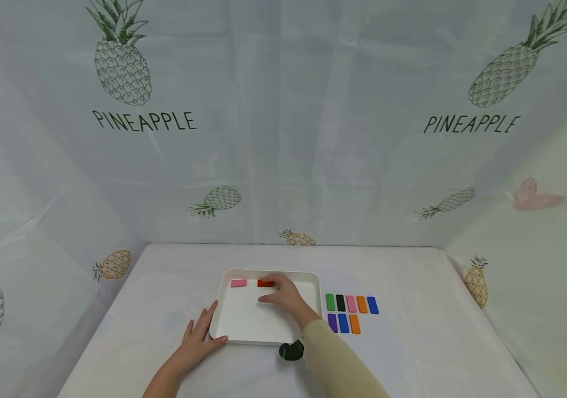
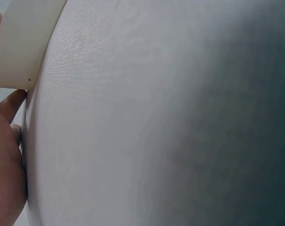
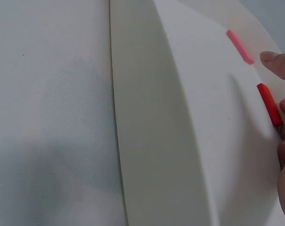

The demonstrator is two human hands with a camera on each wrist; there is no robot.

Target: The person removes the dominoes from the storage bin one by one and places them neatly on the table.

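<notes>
A white tray [image 1: 258, 340] lies on the table. My left hand [image 1: 195, 344] rests at its near left corner, fingers spread along the left side and thumb at the front rim. In the left wrist view, a finger of the left hand [image 2: 5, 165] meets the tray corner [image 2: 24, 70]. Over the tray, my right hand [image 1: 285, 296] touches a red block [image 1: 265, 283] near the back wall, thumb held apart from it. The right wrist view shows the red block [image 3: 269, 104] flat, with fingertips along its far side. Left of it lies a pink block [image 1: 239, 283].
Right of the tray, several coloured blocks lie in two rows, among them a green block [image 1: 330, 302], a black block [image 1: 340, 303] and a purple block [image 1: 332, 323]. A dark round object [image 1: 291, 350] sits by the tray's front edge, beside the right sleeve [image 1: 338, 354].
</notes>
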